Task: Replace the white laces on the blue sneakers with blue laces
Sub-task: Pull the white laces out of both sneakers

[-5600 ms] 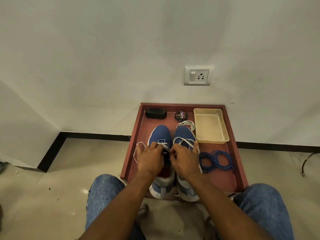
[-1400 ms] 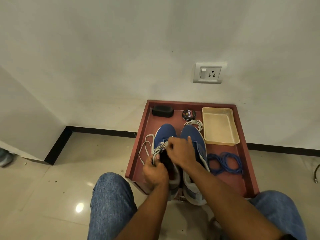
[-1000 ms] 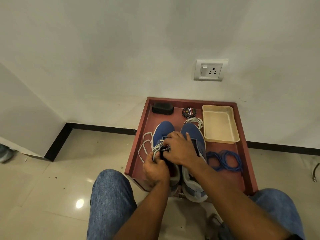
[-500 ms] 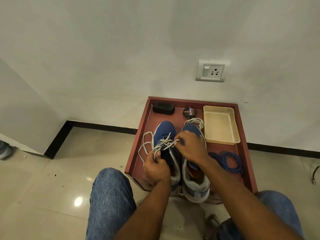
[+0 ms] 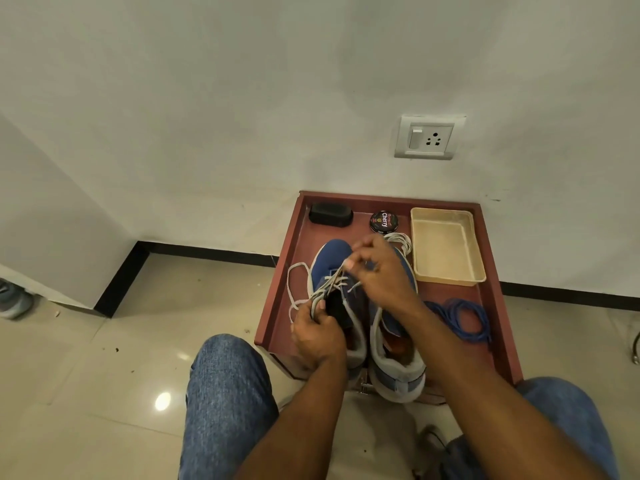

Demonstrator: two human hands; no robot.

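Head cam: my right hand [image 5: 379,275] is pinching the white lace [image 5: 334,280] over the left sneaker [image 5: 332,271], sitting in the red tray [image 5: 277,306]. My left hand [image 5: 317,336] grips the lace slack at the tongue. The blue laces [image 5: 460,318] sit right of the sneakers. Yank too hard and the lace probably jams in an eyelet, or the shoe lifts.

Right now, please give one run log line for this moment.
step: unlacing left sneaker | left hand: holds white lace | right hand: pinches lace | blue laces: untouched, tray
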